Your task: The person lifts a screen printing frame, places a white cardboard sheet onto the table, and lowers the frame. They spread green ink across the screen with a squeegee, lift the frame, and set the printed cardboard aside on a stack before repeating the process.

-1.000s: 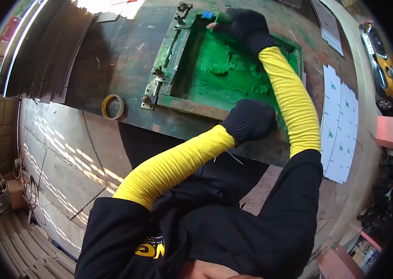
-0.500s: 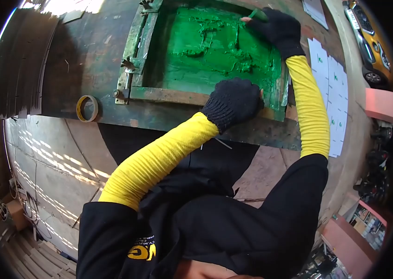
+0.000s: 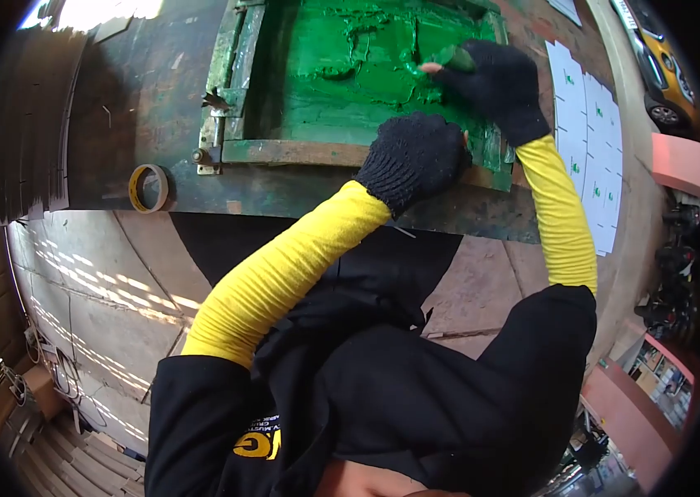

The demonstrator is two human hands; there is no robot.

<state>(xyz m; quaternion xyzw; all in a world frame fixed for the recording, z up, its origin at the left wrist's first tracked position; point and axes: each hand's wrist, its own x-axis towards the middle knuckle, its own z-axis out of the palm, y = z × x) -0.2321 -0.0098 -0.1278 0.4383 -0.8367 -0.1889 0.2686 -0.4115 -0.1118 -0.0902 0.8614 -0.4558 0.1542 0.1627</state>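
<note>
The right hand (image 3: 495,79) is closed around a short green-smeared tool (image 3: 452,58), probably a scraper, though ink hides its shape. The tool's tip lies in the thick green ink (image 3: 350,58) at the hand's 9 o'clock. The ink fills a wooden frame (image 3: 300,152) lying flat on the dark table (image 3: 143,99). The left hand (image 3: 412,157), gloved and curled, presses on the frame's near rail at 6 o'clock of the tool; I cannot tell if it grips. A metal clamp (image 3: 216,103) sits on the frame's 9 o'clock side, with a tape roll (image 3: 149,187) beyond it at 8 o'clock. White sheets (image 3: 602,141) lie at 3 o'clock.
</note>
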